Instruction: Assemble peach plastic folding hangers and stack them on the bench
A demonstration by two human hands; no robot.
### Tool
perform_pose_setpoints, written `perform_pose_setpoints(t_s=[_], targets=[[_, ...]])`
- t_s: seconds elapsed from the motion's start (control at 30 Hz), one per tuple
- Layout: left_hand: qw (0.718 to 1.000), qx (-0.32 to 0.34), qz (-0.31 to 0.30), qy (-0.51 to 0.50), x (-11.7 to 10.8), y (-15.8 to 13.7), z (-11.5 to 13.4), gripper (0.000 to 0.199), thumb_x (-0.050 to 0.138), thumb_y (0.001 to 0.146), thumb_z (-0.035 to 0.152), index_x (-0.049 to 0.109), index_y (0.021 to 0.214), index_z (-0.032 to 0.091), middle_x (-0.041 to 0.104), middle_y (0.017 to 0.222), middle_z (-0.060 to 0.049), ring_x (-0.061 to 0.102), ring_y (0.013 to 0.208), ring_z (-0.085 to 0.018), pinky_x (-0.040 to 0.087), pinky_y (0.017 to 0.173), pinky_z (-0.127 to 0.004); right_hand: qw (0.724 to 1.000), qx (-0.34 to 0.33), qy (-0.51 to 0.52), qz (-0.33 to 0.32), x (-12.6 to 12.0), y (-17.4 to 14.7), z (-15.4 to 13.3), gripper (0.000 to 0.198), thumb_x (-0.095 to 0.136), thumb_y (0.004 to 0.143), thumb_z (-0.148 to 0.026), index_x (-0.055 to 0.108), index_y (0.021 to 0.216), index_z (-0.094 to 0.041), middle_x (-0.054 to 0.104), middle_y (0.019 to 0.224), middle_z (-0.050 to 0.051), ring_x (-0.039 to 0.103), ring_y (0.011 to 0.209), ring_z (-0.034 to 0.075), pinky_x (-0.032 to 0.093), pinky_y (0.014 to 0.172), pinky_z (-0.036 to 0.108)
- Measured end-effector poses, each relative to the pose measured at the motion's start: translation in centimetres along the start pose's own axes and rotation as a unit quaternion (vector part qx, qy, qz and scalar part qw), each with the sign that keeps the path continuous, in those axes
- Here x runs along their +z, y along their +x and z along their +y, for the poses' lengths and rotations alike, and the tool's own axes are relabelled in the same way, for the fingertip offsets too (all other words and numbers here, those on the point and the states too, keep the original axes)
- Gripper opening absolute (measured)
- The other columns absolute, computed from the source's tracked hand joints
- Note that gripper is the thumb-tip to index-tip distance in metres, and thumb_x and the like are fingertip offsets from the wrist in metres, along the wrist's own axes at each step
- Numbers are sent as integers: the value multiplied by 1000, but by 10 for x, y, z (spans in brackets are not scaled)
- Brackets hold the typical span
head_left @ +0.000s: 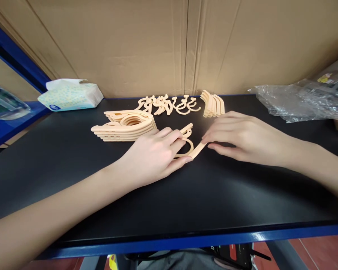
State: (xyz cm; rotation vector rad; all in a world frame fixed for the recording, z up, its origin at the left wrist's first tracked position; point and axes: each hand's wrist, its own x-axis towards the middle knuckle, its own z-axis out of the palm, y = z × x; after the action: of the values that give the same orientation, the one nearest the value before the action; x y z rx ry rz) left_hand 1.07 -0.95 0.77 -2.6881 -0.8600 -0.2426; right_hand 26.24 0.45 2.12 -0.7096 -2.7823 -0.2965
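Between my hands, low over the black tabletop, is a beige plastic hanger (198, 150) with a round opening in its middle. My left hand (157, 152) grips its body, thumb along the near edge and fingers curled over the ring. Pinched in the fingertips of my right hand (239, 138) is the hanger's right arm; its tip is hidden by the fingers. Just beyond my left hand lies a stack of similar beige hangers (121, 129). Farther back are several loose beige hooks (183, 107) and a bunch of curved hanger arms (212, 104).
A tissue pack (70, 95) sits at the back left, near a clear bottle (5, 101) on the blue frame. Crumpled clear plastic bags (293, 99) lie at the back right. Cardboard (143, 45) walls the far side; a blue rail (186, 240) edges the front.
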Motion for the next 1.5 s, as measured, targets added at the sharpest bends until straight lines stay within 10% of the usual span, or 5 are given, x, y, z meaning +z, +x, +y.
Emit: perform_pose_setpoints(t_s=[0.8,1.1,1.5], targets=[[999,-29,0,20,4,1,7,42,33,103,31,65,115,7,64,116,-11,63,96,-25,54,75,-37,971,110,131,-167,-21,-12,27,22,66,83,-43,70,99,-28,70,99,1,65,88,23,47,71,34],[988,-58,-14,-142,4,2,0,34,41,100,25,60,124,10,57,129,-10,57,112,-23,49,97,-38,981,107,78,-144,-16,-18,27,11,59,84,-29,70,84,-28,70,94,2,64,90,24,48,70,36],[994,-36,-12,-105,5,1,-4,39,37,92,4,53,127,12,62,124,-10,58,109,-24,46,94,-39,981,130,95,-107,-15,-11,14,13,53,88,-32,57,78,-24,62,75,-2,57,70,16,40,61,29]])
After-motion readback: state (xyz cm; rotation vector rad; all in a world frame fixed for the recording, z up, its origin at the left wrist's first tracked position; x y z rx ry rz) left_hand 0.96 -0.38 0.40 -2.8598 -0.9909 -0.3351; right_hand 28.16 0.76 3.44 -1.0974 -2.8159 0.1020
